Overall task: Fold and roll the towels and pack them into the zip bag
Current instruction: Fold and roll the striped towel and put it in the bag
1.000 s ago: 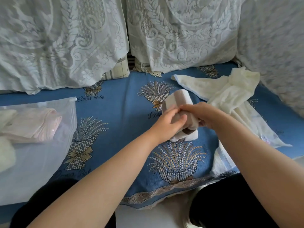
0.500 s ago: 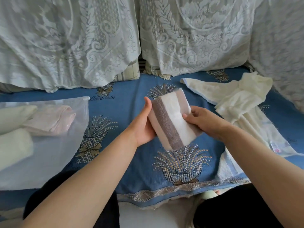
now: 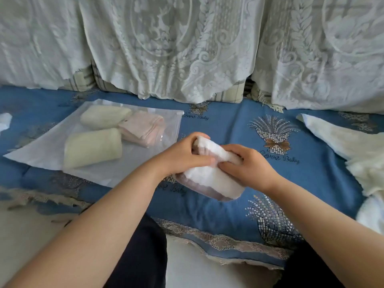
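A rolled white towel with a mauve-grey stripe [image 3: 209, 181] lies between both hands just above the blue sofa cover. My left hand [image 3: 182, 153] grips its far end, fingers curled over the top. My right hand [image 3: 247, 165] grips its right side with the thumb pressed into the roll. The translucent zip bag [image 3: 52, 154] lies flat to the left, its mouth facing right. Inside it are two cream rolled towels [image 3: 92, 147] [image 3: 105, 119] and a pink one [image 3: 143, 128].
Loose cream towels [image 3: 351, 148] lie spread at the right on the blue patterned sofa cover [image 3: 224, 125]. White lace-covered cushions [image 3: 166, 48] line the back. A scrap of white cloth [image 3: 4, 121] shows at the far left. My dark-clad knees sit below the sofa edge.
The view has swung left, bringing the whole zip bag into sight. Both hands have moved from holding the folded towel flat to gripping it as a roll, nearer the bag.
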A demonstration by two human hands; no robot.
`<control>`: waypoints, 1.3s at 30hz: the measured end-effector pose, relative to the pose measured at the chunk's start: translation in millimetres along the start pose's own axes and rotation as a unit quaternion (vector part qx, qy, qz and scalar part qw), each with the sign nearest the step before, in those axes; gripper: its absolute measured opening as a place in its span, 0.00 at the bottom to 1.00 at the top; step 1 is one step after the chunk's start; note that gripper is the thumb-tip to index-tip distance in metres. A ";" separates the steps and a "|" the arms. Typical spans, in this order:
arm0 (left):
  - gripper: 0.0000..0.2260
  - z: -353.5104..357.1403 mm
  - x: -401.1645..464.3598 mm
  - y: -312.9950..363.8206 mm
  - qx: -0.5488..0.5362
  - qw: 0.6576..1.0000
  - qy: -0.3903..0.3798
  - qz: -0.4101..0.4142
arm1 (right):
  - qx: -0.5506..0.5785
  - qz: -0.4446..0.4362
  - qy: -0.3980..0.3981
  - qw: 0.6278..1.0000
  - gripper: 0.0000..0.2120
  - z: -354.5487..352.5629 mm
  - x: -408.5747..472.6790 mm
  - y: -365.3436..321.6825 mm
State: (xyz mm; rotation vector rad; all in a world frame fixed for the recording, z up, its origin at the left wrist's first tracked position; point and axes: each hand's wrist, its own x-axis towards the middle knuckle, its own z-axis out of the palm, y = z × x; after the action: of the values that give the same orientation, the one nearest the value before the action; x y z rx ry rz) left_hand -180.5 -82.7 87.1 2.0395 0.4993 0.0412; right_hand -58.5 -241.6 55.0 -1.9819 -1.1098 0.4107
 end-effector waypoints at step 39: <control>0.24 -57.4 -25.7 -107.3 0.363 0.852 0.374 0.035 | 0.471 0.220 0.017 0.854 0.06 149.4 76.9 -34.3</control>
State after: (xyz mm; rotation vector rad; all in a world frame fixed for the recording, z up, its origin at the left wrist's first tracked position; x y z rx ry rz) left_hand -252.9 0.7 29.9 2.7560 1.0386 0.8343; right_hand -126.0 -95.0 -3.2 -1.2974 -0.2675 0.9451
